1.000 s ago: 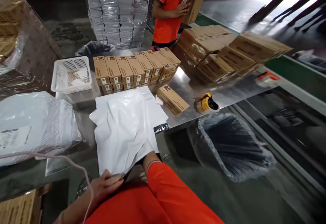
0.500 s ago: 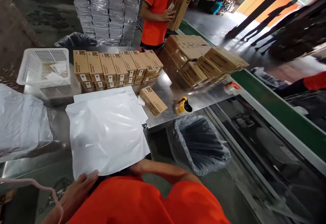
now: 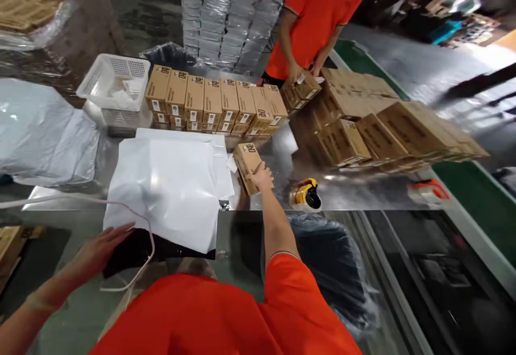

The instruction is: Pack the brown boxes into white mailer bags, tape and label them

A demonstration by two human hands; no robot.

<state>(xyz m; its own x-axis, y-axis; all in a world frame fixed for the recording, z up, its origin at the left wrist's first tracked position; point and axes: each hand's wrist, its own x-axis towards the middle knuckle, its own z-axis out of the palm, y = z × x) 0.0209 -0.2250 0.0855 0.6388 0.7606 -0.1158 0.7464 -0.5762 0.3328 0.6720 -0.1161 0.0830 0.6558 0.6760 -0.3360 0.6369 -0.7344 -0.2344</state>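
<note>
My right hand (image 3: pixel 261 176) is closed around the near end of a small brown cardboard box (image 3: pixel 245 156), which rests tilted near the table's front edge. A small white slip (image 3: pixel 231 163) lies against the box's left side. My left hand (image 3: pixel 105 241), its fingers stretched out, is at the lower left edge of a stack of white plastic mailing bags (image 3: pixel 165 183); whether it presses on them I cannot tell. The front of the stack hangs over the table edge, with a black underside showing. A thin pinkish cord (image 3: pixel 133 210) crosses beside this hand.
Small boxes (image 3: pixel 213 99) stand in a row behind the bags, next to a white basket (image 3: pixel 92 83). A yellow tape dispenser (image 3: pixel 307 193) lies right, above a lined bin (image 3: pixel 334 269). More boxes (image 3: pixel 415 129) fill the right. Across the table, a co-worker (image 3: pixel 310 27) handles boxes.
My right hand has reached forward from my body and taken hold of the small box. My left hand's fingers have straightened at the bags. The co-worker has lowered a box to the table.
</note>
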